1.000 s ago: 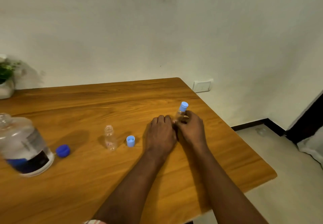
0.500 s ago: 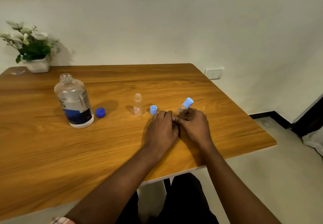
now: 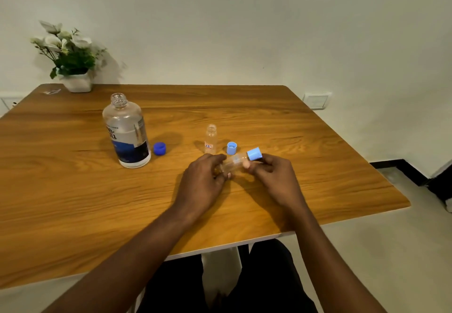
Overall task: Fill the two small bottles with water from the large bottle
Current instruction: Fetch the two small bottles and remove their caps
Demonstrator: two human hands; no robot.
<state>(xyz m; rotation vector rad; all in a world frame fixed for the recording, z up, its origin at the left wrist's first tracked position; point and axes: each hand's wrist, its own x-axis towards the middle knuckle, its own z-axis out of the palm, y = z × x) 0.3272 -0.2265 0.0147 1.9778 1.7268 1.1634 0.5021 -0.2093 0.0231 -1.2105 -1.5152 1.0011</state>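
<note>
A small clear bottle (image 3: 234,162) with a light blue cap (image 3: 254,154) is held tilted, almost lying, just above the wooden table (image 3: 73,190). My left hand (image 3: 203,183) grips its base end and my right hand (image 3: 274,178) holds it near the cap. Behind my hands a second small bottle (image 3: 211,139) stands upright and uncapped, its light blue cap (image 3: 231,148) lying beside it. Further left stands the large clear bottle (image 3: 126,133), open, with a blue label; its dark blue cap (image 3: 159,148) rests on the table to its right.
A white pot of white flowers (image 3: 71,68) stands at the table's far left corner against the wall. A wall socket (image 3: 316,100) sits past the table's right edge. My dark-clothed legs (image 3: 256,283) show under the near edge.
The view has swung left and down, bringing the large bottle and flowers into sight. My hands have drawn apart along the capped small bottle, which is tilted lower than before.
</note>
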